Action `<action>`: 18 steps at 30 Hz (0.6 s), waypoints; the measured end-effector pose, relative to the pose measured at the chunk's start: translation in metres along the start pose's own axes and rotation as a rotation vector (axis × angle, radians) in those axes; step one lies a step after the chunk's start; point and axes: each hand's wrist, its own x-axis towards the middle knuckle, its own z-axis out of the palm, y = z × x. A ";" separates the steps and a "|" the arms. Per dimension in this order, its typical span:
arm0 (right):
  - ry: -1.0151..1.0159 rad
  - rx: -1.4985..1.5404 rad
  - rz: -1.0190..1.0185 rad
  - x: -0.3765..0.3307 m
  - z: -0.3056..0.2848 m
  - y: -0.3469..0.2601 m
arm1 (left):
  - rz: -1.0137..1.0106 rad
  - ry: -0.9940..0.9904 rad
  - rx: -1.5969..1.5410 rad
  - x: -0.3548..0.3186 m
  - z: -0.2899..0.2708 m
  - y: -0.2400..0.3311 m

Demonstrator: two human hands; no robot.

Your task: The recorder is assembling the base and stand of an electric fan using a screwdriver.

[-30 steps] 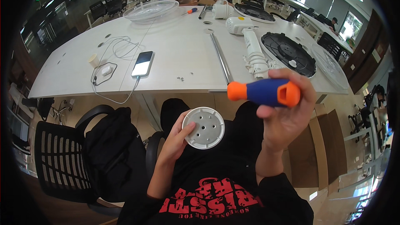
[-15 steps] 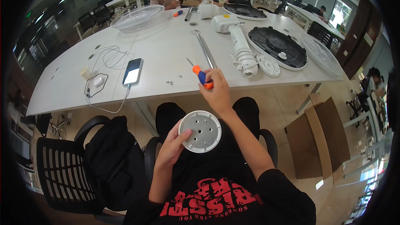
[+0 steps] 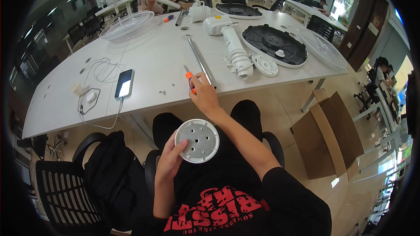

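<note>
My left hand (image 3: 169,161) holds a round white plastic disc with several holes (image 3: 197,140) over my lap, its flat face turned up. My right hand (image 3: 203,95) reaches out to the near edge of the white table (image 3: 148,61) and is closed around an orange-handled screwdriver (image 3: 189,79), whose tip points away from me onto the tabletop. A long metal rod (image 3: 199,60) lies just beyond that hand. A few small screws (image 3: 162,91) lie on the table to the left of the screwdriver.
On the table lie a phone (image 3: 124,84) with white cable and charger (image 3: 89,98), a white fan motor neck (image 3: 234,50), a small white round grille piece (image 3: 265,64), a black fan guard (image 3: 274,44) and clear guards. A person sits at the far side. A black bag (image 3: 113,179) and chair stand at my left, cardboard (image 3: 326,135) lies on the floor at right.
My right hand has gone from holding the screwdriver up near my chest to reaching forward and down onto the table edge. The left hand keeps the white disc in place.
</note>
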 end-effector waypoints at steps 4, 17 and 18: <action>0.031 -0.065 -0.045 0.003 -0.001 -0.001 | -0.007 -0.010 0.013 0.000 0.002 0.000; 0.078 -0.162 -0.030 0.012 0.017 0.012 | 0.001 -0.012 0.018 0.000 0.002 -0.001; 0.076 -0.173 -0.028 0.011 0.017 0.012 | -0.003 -0.015 0.018 0.000 0.003 -0.001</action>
